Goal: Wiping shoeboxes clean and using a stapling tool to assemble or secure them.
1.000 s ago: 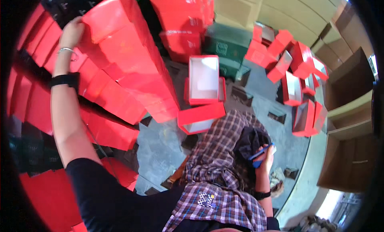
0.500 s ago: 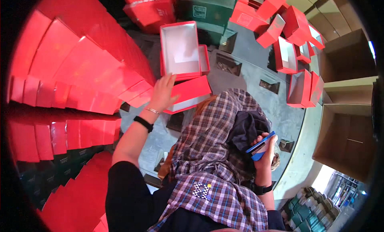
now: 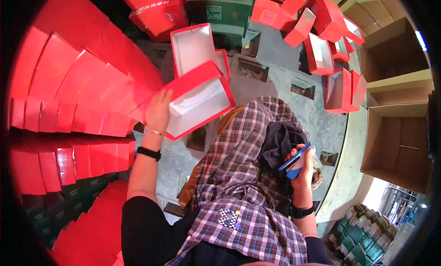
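Observation:
My left hand [image 3: 158, 111] is closed on the left wall of an open red box [image 3: 202, 100] with a white inside. This box is tilted, and its opening faces me. It partly covers another open red box [image 3: 190, 45] behind it. Beside that one, a further red box shows only in part. In my right hand [image 3: 303, 167], above my lap, is a blue stapler [image 3: 291, 161] with a metal part. A dark cloth [image 3: 282, 140] lies in my lap next to that hand.
Stacked red boxes [image 3: 69, 82] rise along the left. Several open red boxes [image 3: 319, 55] lie in a heap at the far right. A dark green carton [image 3: 220, 11] stands at the back. Large brown cartons [image 3: 397, 142] line the right side, and the grey floor [image 3: 275, 82] has rectangular holes.
My left hand has moved left and taken hold of the red box, which has turned so that its white inside shows. The right hand keeps its hold on the stapler.

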`<state>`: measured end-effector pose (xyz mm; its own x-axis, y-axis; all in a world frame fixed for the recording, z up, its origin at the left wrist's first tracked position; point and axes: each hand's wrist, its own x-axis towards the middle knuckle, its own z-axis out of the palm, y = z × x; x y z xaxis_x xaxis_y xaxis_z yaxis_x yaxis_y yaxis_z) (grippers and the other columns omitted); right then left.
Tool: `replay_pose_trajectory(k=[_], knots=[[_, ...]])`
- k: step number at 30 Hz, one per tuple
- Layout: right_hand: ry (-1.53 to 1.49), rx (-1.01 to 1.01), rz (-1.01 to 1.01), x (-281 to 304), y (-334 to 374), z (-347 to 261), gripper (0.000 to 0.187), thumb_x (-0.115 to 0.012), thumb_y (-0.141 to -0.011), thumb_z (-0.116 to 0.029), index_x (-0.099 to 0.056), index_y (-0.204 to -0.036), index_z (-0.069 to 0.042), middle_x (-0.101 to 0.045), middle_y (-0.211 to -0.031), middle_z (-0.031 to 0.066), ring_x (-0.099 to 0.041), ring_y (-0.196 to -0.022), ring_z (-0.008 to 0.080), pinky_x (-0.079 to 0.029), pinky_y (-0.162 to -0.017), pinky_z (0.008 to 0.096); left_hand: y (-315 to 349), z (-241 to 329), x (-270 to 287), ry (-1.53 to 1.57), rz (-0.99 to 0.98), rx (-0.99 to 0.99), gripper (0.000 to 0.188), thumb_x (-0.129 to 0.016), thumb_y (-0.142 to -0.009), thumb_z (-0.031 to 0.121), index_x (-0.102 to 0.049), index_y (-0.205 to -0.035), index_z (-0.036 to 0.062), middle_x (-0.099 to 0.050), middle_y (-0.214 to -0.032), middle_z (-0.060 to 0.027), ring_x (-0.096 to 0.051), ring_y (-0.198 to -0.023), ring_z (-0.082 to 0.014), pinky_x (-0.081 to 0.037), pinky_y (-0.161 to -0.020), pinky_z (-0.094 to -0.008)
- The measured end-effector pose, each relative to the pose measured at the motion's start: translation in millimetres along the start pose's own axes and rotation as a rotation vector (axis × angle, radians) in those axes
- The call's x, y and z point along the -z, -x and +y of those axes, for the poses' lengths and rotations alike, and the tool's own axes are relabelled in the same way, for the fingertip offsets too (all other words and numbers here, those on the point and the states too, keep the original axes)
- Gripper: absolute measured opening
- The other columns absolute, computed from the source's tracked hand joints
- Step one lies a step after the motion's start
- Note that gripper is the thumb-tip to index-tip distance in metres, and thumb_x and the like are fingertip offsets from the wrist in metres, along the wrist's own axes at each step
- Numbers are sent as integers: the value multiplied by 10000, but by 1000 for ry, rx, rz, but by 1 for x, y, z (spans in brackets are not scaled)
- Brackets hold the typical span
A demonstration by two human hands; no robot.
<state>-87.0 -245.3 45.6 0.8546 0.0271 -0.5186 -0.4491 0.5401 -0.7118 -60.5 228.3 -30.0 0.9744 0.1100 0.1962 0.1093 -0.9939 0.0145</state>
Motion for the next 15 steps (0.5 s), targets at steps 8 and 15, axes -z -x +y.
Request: replay_pose_trajectory(k=[8,15], knots=[[368,418,-196,-62,10,-38,431,-634,-898,-423,-528,-1102,-58,-585,-1111,98,-584,-802,131,-487,-685,264,-57,61,230,-61,343,-291,412,-547,-769,19,-646,-1153,132,-658,-1110,-102,-622,-1025,-290,-534,-802,-360],[608,693,-225,-73,53,-88,640,-765,-803,-376,-502,-1269,-25,-538,-981,-24,-509,-803,46,-421,-718,205,-116,154,274,66,-47,-980,268,-555,-777,89,-685,-1007,137,-685,-930,-40,-624,-923,-253,-444,-940,-391]])
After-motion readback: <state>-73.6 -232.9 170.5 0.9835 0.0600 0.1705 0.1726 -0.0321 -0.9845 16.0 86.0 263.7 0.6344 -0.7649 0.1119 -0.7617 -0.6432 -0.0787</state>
